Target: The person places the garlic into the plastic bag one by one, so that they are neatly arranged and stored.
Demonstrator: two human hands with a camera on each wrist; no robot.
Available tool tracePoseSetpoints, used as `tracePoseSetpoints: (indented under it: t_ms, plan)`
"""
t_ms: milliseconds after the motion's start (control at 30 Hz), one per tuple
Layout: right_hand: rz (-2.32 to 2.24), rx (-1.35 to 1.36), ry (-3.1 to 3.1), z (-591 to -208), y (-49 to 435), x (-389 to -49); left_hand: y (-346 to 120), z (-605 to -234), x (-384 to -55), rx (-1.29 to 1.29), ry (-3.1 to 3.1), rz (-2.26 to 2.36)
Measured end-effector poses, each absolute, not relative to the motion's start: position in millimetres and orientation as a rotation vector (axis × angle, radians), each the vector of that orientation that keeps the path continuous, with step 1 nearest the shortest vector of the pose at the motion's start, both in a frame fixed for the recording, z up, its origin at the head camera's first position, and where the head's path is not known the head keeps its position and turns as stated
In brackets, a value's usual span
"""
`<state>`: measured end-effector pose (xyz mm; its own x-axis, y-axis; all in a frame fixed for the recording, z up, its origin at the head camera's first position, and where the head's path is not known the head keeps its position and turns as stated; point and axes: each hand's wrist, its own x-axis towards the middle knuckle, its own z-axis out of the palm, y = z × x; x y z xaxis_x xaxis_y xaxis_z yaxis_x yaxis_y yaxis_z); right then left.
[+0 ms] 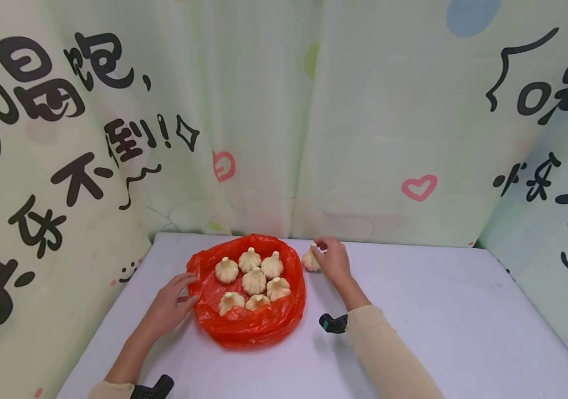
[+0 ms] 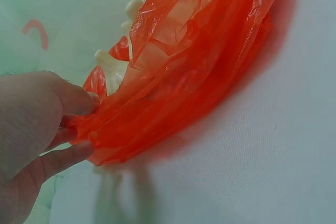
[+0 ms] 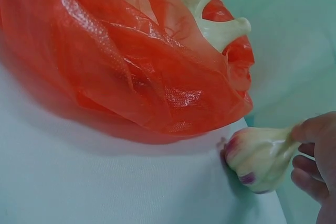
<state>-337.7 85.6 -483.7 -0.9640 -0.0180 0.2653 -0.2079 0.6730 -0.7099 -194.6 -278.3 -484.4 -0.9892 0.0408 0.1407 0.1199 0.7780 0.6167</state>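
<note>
A red plastic bag [image 1: 254,332] stands on the table with its mouth spread wide and rolled outward. Several pale garlic bulbs [image 1: 254,281] sit inside it, stems mostly upward. At the bag's left side, my left hand [image 1: 171,302] pinches the rim; in the left wrist view the thumb [image 2: 79,98] lies on one side of the film and fingers on the other. Beyond the bag's right edge, my right hand [image 1: 333,260] pinches a single garlic bulb [image 3: 262,156] by its stem. That bulb has purple patches near its base and is low by the tabletop, outside the bag.
The white table [image 1: 438,321] extends to both sides and toward the front. A printed curtain [image 1: 363,138] hangs right behind its back edge, with side curtains at left and right. A dark wrist camera [image 1: 333,323] is strapped at each wrist.
</note>
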Motion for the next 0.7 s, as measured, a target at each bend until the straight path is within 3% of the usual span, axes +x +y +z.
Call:
tracePoseSetpoints:
  t_ms: [700]
  plan:
    - [1.258, 0.24, -2.589, -476.1, 86.0, -330.5, -274.7, -480.0, -194.0, -0.128, -2.858, -1.014]
